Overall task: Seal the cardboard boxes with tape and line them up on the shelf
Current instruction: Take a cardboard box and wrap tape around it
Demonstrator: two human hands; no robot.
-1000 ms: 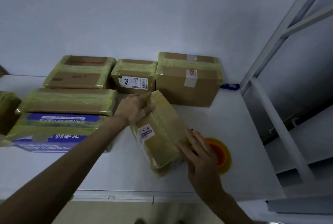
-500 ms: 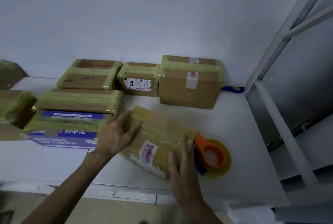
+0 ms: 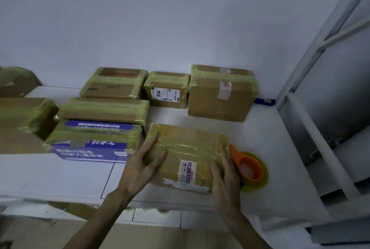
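A flat taped cardboard box point(image 3: 188, 152) with a purple-and-white label lies on the white shelf point(image 3: 266, 134), beside the blue-printed box point(image 3: 94, 142). My left hand point(image 3: 142, 164) rests with straight fingers on the box's left side. My right hand point(image 3: 226, 170) presses flat against its right edge. An orange tape dispenser with a yellowish tape roll point(image 3: 250, 168) lies on the shelf just right of my right hand.
Several taped boxes stand along the wall: a flat one point(image 3: 114, 82), a small labelled one point(image 3: 166, 90) and a big one point(image 3: 220, 92). More boxes sit at the left point(image 3: 20, 122). A white metal upright point(image 3: 312, 52) bounds the shelf's right end.
The box went from tilted up in both hands to lying flat on the shelf, then slid left against the blue-printed box. Both hands now lie flat on its sides.
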